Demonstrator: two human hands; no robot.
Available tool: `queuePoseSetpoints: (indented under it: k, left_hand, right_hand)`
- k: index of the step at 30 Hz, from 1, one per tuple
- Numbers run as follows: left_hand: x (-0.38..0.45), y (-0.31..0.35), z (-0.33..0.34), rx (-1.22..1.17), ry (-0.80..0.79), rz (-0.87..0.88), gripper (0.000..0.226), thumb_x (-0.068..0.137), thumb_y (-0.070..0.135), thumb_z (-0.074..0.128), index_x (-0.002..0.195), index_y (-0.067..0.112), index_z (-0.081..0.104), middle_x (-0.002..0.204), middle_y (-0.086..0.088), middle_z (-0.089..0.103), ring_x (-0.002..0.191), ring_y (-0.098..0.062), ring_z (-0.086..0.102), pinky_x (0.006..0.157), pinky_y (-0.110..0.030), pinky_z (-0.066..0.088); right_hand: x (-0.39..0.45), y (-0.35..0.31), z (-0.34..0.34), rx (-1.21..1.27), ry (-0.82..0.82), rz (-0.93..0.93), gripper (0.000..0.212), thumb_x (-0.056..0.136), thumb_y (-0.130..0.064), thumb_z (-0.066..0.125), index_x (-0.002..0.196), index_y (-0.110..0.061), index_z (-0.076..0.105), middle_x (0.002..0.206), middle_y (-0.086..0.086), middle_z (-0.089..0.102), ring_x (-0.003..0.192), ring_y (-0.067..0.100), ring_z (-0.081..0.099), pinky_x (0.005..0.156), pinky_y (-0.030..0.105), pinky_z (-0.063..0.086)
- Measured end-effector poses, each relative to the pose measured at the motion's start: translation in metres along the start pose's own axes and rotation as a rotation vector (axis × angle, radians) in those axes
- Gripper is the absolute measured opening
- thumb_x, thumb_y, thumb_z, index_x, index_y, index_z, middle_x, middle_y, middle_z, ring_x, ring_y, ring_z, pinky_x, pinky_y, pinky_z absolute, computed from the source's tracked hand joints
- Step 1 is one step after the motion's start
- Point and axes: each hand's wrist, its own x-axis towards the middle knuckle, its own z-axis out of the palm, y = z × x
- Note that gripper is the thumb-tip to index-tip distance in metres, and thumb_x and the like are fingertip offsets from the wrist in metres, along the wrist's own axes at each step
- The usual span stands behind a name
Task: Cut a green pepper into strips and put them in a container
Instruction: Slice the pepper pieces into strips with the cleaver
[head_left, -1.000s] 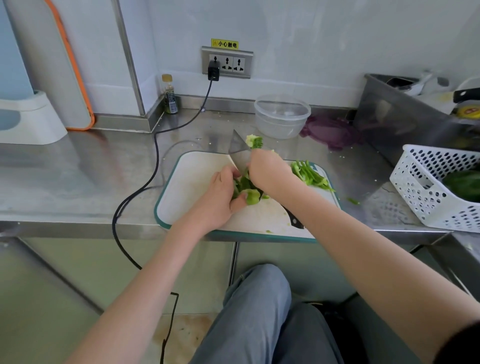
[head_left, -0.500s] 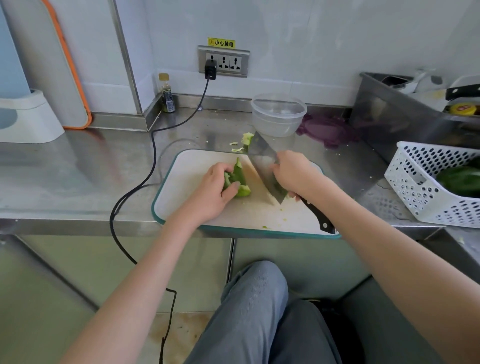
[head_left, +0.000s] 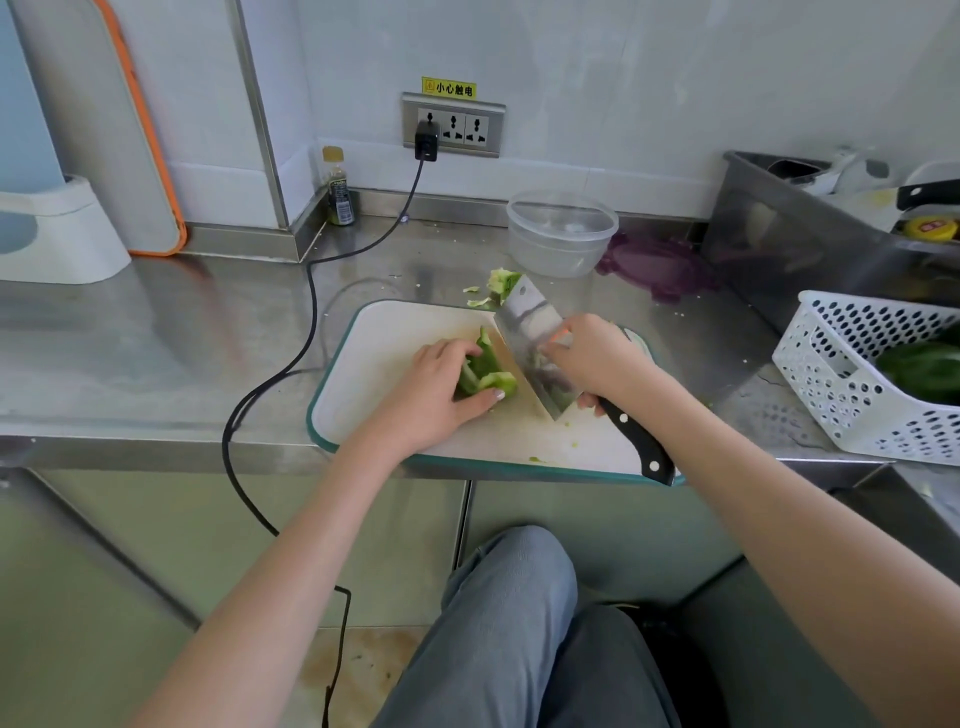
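Observation:
A chunk of green pepper (head_left: 485, 371) lies on the white, green-rimmed cutting board (head_left: 379, 364), and my left hand (head_left: 436, 395) holds it from the left with curled fingers. Just right of it stands a cleaver (head_left: 530, 322), blade tilted and edge on the board. My right hand (head_left: 602, 358) grips the cleaver where blade meets handle, thumb on the blade; the black handle (head_left: 639, 441) sticks out toward me. A clear plastic container (head_left: 561, 234) stands behind the board. No cut strips show; my right hand hides that part of the board.
Pepper core and scraps (head_left: 501, 283) lie past the board's far edge, a purple lid (head_left: 654, 265) beside the container. A white basket (head_left: 841, 384) with another green pepper (head_left: 924, 369) sits right, before a steel tub (head_left: 789, 234). A black cable (head_left: 306, 312) crosses the counter left.
My right hand and the cleaver have shifted right, away from my left hand. The cut strips seen at the board's right a second ago are now out of sight.

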Motion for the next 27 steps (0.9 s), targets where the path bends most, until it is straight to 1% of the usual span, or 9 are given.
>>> queuePoseSetpoints:
  k: [7, 10, 12, 15, 18, 20, 22, 25, 27]
  left_hand:
    - [0.001, 0.001, 0.001, -0.016, 0.038, 0.032, 0.051, 0.09, 0.042, 0.052, 0.13, 0.011, 0.043, 0.129, -0.004, 0.041, 0.123, -0.018, 0.033, 0.093, -0.014, 0.021]
    - [0.0, 0.007, -0.004, -0.055, 0.224, 0.087, 0.041, 0.091, 0.035, 0.05, 0.125, 0.011, 0.046, 0.124, -0.003, 0.043, 0.118, -0.016, 0.035, 0.091, -0.011, 0.021]
    - [-0.003, 0.013, -0.009, -0.082, 0.367, 0.12, 0.033, 0.093, 0.031, 0.046, 0.119, 0.011, 0.049, 0.12, -0.002, 0.046, 0.115, -0.014, 0.037, 0.09, -0.007, 0.022]
    - [-0.003, 0.025, -0.018, -0.075, 0.447, 0.204, 0.027, 0.094, 0.028, 0.044, 0.113, 0.011, 0.054, 0.116, 0.0, 0.05, 0.111, -0.012, 0.04, 0.093, -0.004, 0.022]
    - [0.001, 0.039, -0.017, -0.143, 0.389, 0.208, 0.02, 0.094, 0.02, 0.05, 0.111, 0.012, 0.056, 0.112, 0.002, 0.056, 0.106, -0.008, 0.045, 0.091, -0.004, 0.028]
    - [0.01, 0.053, -0.015, -0.358, 0.361, 0.091, 0.022, 0.095, 0.018, 0.051, 0.114, 0.011, 0.057, 0.111, 0.003, 0.059, 0.102, -0.003, 0.051, 0.088, -0.004, 0.034]
    - [0.028, 0.07, -0.017, -0.754, 0.296, -0.183, 0.026, 0.096, 0.023, 0.048, 0.117, 0.01, 0.055, 0.107, 0.001, 0.061, 0.101, -0.007, 0.056, 0.085, -0.012, 0.043]
    - [0.06, 0.093, -0.024, -1.458, -0.005, -0.564, 0.044, 0.099, 0.039, 0.035, 0.109, -0.001, 0.052, 0.096, -0.013, 0.059, 0.093, -0.023, 0.058, 0.082, -0.03, 0.049]
    - [0.069, 0.1, -0.022, -1.69, -0.244, -0.59, 0.064, 0.099, 0.05, 0.023, 0.106, -0.007, 0.052, 0.098, -0.021, 0.06, 0.09, -0.029, 0.059, 0.082, -0.037, 0.052]
  right_hand:
    - [-0.004, 0.017, -0.013, -0.074, 0.151, -0.075, 0.019, 0.097, -0.026, 0.042, 0.106, -0.011, 0.049, 0.071, 0.012, 0.059, 0.04, 0.025, 0.054, 0.039, 0.029, 0.047]
    - [-0.01, 0.018, -0.009, -0.175, 0.324, -0.17, 0.024, 0.093, -0.034, 0.051, 0.105, -0.013, 0.053, 0.086, 0.012, 0.064, 0.059, 0.032, 0.059, 0.055, 0.036, 0.052]
    - [-0.01, 0.022, -0.01, -0.133, 0.384, -0.186, 0.025, 0.09, -0.035, 0.055, 0.1, -0.012, 0.052, 0.08, 0.008, 0.063, 0.059, 0.03, 0.059, 0.053, 0.031, 0.048]
    - [-0.005, 0.024, -0.022, 0.197, 0.308, -0.12, 0.016, 0.087, -0.026, 0.056, 0.088, -0.011, 0.052, 0.065, 0.005, 0.059, 0.038, 0.018, 0.053, 0.04, 0.023, 0.041]
    - [-0.005, 0.026, -0.04, 0.916, 0.021, 0.106, 0.019, 0.091, -0.021, 0.05, 0.074, -0.012, 0.045, 0.057, 0.005, 0.046, 0.026, 0.011, 0.033, 0.031, 0.015, 0.029]
    - [-0.008, 0.031, -0.048, 1.195, -0.206, 0.221, 0.029, 0.094, -0.027, 0.044, 0.069, -0.013, 0.043, 0.048, 0.005, 0.043, 0.025, 0.008, 0.026, 0.029, 0.012, 0.023]
    - [-0.011, 0.036, -0.051, 1.278, -0.333, 0.25, 0.035, 0.097, -0.036, 0.039, 0.068, -0.015, 0.042, 0.042, 0.004, 0.04, 0.023, 0.007, 0.025, 0.028, 0.012, 0.02]
    - [-0.019, 0.034, -0.053, 1.258, -0.363, 0.241, 0.037, 0.098, -0.043, 0.037, 0.073, -0.017, 0.041, 0.039, 0.003, 0.04, 0.022, 0.008, 0.025, 0.027, 0.011, 0.02]
    - [-0.026, 0.032, -0.055, 1.188, -0.316, 0.232, 0.035, 0.099, -0.044, 0.036, 0.077, -0.016, 0.041, 0.036, -0.001, 0.041, 0.021, 0.007, 0.024, 0.028, 0.009, 0.018]
